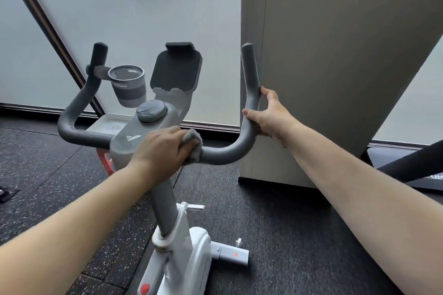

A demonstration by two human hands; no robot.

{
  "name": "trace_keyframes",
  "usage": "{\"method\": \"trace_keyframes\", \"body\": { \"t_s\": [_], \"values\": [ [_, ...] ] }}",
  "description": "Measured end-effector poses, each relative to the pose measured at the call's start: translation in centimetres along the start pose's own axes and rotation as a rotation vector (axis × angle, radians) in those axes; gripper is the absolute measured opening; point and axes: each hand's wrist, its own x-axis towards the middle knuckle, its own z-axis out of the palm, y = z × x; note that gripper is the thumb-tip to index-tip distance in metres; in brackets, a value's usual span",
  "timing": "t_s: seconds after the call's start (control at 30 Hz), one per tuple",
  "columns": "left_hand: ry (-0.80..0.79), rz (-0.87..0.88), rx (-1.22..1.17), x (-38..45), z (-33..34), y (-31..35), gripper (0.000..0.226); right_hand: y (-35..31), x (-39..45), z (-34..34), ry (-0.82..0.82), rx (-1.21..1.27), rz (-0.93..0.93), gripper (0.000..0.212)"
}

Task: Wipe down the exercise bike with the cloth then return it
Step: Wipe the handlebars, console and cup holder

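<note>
Left hand had its fingers clenched round the crumpled grey cloth, pressed on the grey foam handlebar of the white exercise bike; bar's axis ran rightward and up to my right hand, gripping its upright.

A gym or fitness room is indicated. Speckled black rubber flooring is laid throughout, an exercise bike is placed at centre frame, the edge of a treadmill is seen at right, and frosted glass panels are set behind.
</note>
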Motion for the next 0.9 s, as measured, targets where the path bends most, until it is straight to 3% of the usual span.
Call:
{"method": "trace_keyframes", "body": {
  "t_s": [0.13, 0.23, 0.37, 0.43, 0.57, 0.73, 0.8, 0.9],
  "values": [
    [0.037, -0.239, -0.259, 3.7, 0.6, 7.3, 0.036, 0.2, 0.1, -0.1, 0.009, -0.013, -0.023, 0.076],
    [0.041, -0.062, -0.036, 2.1, 3.0, 10.9, 0.048, 0.1, 0.3, 0.0, 0.04, -0.135, -0.049, 0.075],
    [0.052, 0.053, 0.02, -0.3, 3.4, 6.8, 0.041, 0.1, 0.4, -0.2, 0.03, -0.163, -0.073, 0.075],
    [0.082, 0.084, 0.023, -0.9, 3.0, 4.8, 0.037, -0.2, 0.0, -1.0, 0.068, -0.335, -0.158, 0.075],
    [0.065, 0.036, 0.076, -2.0, 2.0, 1.5, 0.041, -1.5, -0.5, -1.9, 0.185, -0.466, -0.43, 0.055],
    [-0.065, -0.018, 0.177, -2.5, -0.5, -2.1, 0.034, -3.1, -0.4, -0.1, 0.09, -0.409, -0.595, 0.038],
    [0.041, -0.111, 0.147, -2.2, -1.2, -2.3, 0.029, -3.4, -0.2, 1.1, 0.028, -0.39, -0.617, 0.034],
    [0.393, -0.49, -0.044, -1.9, -2.9, -2.2, 0.026, -3.7, 0.3, 3.4, -0.111, -0.381, -0.608, 0.031]
  ]
}}
